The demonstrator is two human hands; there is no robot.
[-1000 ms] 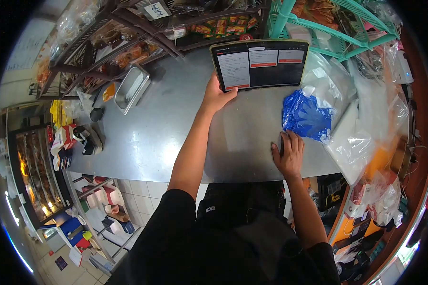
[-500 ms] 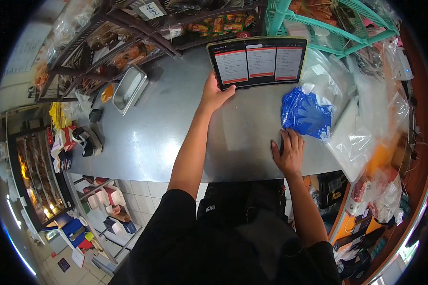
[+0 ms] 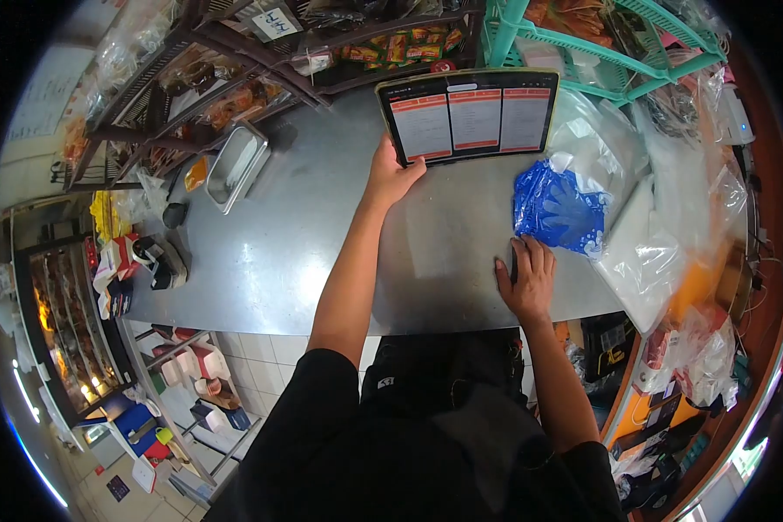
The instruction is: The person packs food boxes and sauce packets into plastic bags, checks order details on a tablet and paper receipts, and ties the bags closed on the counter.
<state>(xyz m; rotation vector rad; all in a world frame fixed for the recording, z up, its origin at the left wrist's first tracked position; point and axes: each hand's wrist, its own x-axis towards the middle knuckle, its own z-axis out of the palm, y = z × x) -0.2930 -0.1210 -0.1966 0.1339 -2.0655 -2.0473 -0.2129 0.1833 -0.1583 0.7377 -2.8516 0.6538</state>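
Note:
A tablet [image 3: 470, 118] with a lit screen of white panels and red bars leans upright at the back of the metal table [image 3: 322, 226]. My left hand [image 3: 393, 177] grips its lower left corner, thumb on the front edge. On the table's right side my right hand [image 3: 529, 278] rests with its fingers apart, just below a blue plastic packet [image 3: 558, 207] with a glove picture. A small dark object lies by its index finger, too unclear to name. Clear plastic bags [image 3: 596, 139] lie behind and beside the packet.
Brown racks [image 3: 313, 70] with packets stand at the back, a green basket rack [image 3: 574, 78] at the back right. A metal tray [image 3: 236, 167] lies left of the tablet. Small boxes [image 3: 161, 261] sit on the left edge. A lit glass cabinet [image 3: 74, 322] is far left.
The tablet's screen has changed from panels of unequal length to three long panels, now with red bars on top. The tablet has shifted slightly left with my left hand. My right hand is nearly still.

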